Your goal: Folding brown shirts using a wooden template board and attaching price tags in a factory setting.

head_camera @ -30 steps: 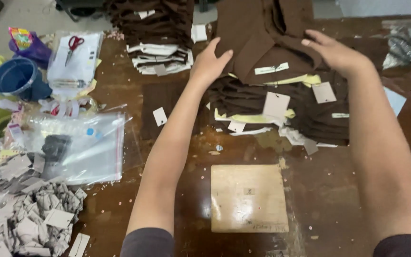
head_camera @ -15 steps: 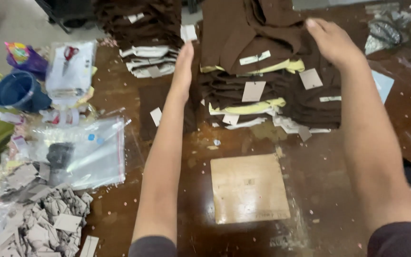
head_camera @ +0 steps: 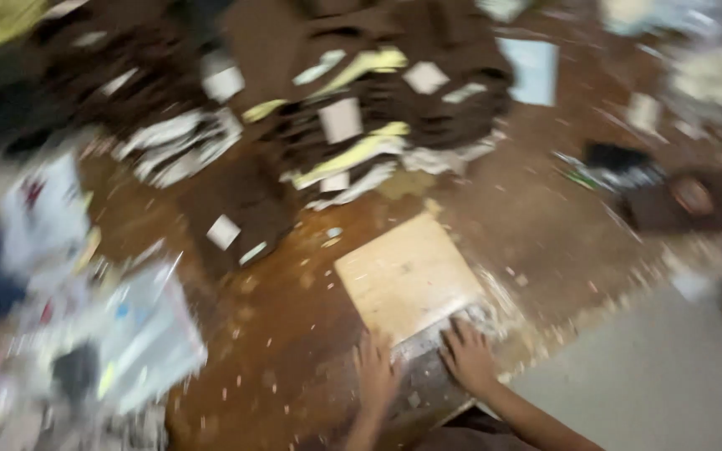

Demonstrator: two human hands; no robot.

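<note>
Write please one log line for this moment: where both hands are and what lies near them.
left hand: flat on table edge | right hand: flat beside wooden board | brown garment stack: untouched, apart from hands | view: blurred

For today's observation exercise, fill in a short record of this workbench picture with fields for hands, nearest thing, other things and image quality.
Left hand: flat on the table edge, holding nothing
Right hand: flat on the table edge, fingers touching the board's near edge
Nearest thing: pale wooden board
Behind the board: stack of brown garments with paper tags
Left side: clear plastic bags
Surface: brown table, littered with scraps
Image quality: motion-blurred, tilted
</note>
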